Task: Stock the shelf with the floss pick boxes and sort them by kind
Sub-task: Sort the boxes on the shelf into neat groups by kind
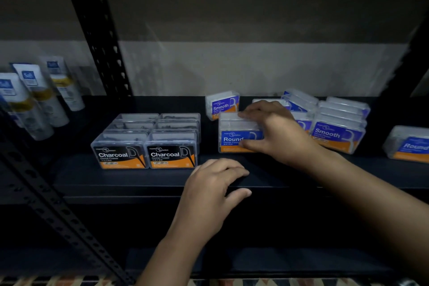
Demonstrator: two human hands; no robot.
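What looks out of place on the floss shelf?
A lone Smooth box stands behind the Round box that the right hand grips, apart from the Smooth stack. Another Round box sits alone far right. Charcoal boxes look tidy.

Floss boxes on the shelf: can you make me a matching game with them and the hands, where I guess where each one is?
Things:
1. Charcoal boxes
2. Round box
3. left hand
4. white tubes

Places:
A. resting on the shelf's front edge
B. far left, past the black upright post
C. gripped by the right hand
D. in two neat rows, left of the blue-labelled boxes

Pairs: 1-D, 2-C, 3-A, 4-B
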